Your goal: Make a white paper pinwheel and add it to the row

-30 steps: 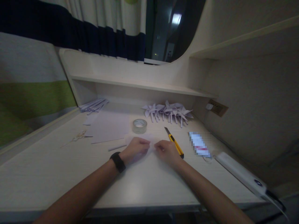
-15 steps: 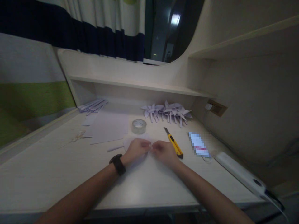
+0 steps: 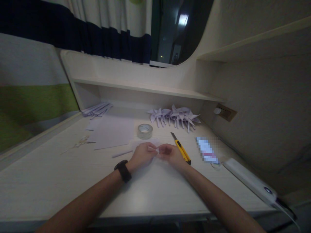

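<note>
My left hand [image 3: 143, 154], with a dark watch [image 3: 123, 170] on its wrist, is closed in a pinch on a small white piece of paper [image 3: 157, 150]. Fingertips of my right hand [image 3: 173, 154] meet it there and pinch the same paper, most of which the fingers hide. A thin white sheet [image 3: 136, 144] shows behind my left hand. Left of that hand lies a rolled paper stick [image 3: 121, 154]. The yellow utility knife [image 3: 182, 150] lies beside my right hand, its blade pointing away. Just beyond both hands is a roll of clear tape [image 3: 145, 135].
Paper pinwheels [image 3: 178, 114] lie at the back. Paper sheets [image 3: 114, 129], a bundle of paper sticks [image 3: 97, 110] and scissors [image 3: 82, 141] are on the left. A phone [image 3: 207, 150] and a white power strip [image 3: 250, 179] lie on the right, below a wall socket [image 3: 227, 112].
My fingers have shifted slightly around the small paper, and a bit more of it shows between them. The other things on the desk lie as before.
</note>
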{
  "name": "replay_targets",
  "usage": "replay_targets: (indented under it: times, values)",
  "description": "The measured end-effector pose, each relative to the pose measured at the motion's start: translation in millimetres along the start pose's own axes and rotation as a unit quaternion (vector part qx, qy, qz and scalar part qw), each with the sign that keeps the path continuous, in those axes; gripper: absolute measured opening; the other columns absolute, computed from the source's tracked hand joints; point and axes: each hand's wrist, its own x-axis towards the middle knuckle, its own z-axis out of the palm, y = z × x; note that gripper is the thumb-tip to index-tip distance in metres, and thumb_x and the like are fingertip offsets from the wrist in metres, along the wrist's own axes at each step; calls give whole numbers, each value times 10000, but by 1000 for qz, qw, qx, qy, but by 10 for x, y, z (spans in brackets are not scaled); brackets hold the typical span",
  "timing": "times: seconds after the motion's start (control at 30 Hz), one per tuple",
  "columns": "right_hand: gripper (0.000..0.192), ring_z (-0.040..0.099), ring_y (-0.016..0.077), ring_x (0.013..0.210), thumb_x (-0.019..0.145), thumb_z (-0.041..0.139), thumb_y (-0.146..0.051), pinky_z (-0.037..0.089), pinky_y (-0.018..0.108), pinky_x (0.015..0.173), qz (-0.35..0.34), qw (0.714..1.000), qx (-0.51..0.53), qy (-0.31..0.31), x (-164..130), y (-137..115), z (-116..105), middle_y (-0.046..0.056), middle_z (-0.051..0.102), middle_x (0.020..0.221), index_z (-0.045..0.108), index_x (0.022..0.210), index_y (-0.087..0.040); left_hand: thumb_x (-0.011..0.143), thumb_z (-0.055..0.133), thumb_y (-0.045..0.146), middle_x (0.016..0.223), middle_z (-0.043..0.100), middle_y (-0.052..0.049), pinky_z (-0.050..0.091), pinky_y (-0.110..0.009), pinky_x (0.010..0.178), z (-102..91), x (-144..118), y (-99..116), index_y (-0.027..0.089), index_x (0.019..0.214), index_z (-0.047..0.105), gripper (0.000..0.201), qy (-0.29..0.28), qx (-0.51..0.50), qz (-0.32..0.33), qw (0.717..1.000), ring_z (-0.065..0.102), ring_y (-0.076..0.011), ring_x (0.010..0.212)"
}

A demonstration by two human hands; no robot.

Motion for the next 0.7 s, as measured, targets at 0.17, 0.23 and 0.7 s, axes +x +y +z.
replay_targets:
  times: [0.17,0.23,0.7]
  values:
    - [313,552,100,545,554,791,-297,465,228,525,-23,1000,-3,15,7,10,-5,-15,617,643,647,792,-154,689,616,287,574,658,-42,413,-245,541,-3,11,10,134,740,705,184,-2,34,-5,999,603,-173,579]
    - [289,561,105,564,569,779,-285,470,230,540,-25,999,-12,15,14,28,-18,-8,628,657,652,792,-152,694,613,301,581,663,-43,419,-248,553,-4,19,-2,139,736,711,194,-4,39,4,999,611,-179,599]
    - [234,641,156,649,638,703,-212,514,271,629,-28,990,-115,73,19,66,-29,51,697,732,693,864,-151,692,603,351,529,614,-21,369,-229,481,38,41,-105,127,781,712,264,-33,11,5,999,534,-142,493]
